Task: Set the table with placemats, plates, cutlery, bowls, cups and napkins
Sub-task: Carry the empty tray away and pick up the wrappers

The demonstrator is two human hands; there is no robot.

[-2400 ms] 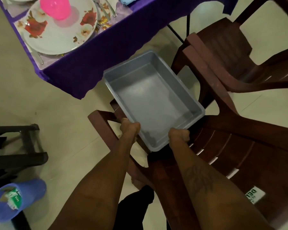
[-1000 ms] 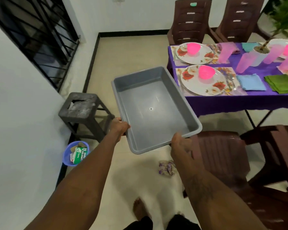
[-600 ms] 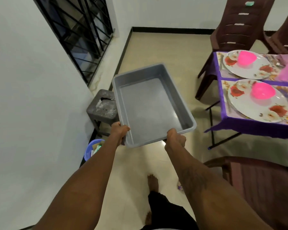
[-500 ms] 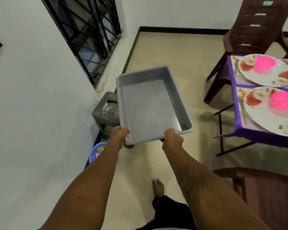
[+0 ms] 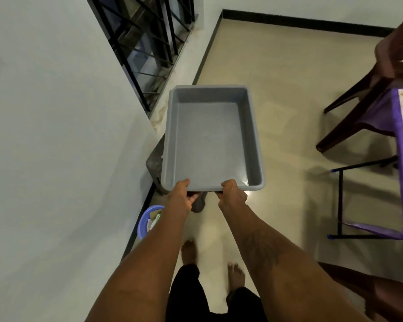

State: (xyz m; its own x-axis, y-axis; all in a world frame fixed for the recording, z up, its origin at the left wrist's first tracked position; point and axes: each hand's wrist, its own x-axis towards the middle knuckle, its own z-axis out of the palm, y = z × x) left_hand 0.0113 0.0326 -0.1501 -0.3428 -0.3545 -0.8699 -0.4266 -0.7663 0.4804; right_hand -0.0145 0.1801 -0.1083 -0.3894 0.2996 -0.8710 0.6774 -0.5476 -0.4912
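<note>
Tray point(image 5: 209, 140) has swung over the stool point(image 5: 154, 161); left grip point(image 5: 180, 196) and right grip point(image 5: 233, 196) clasp its near rim.

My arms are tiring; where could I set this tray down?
Widest bare floor lies between the tray and the chair by the table. Bare floor also runs ahead to the far wall. Crowded on the left: the stool and blue bin sit against the left wall; the stool's top is hidden under the tray.
</note>
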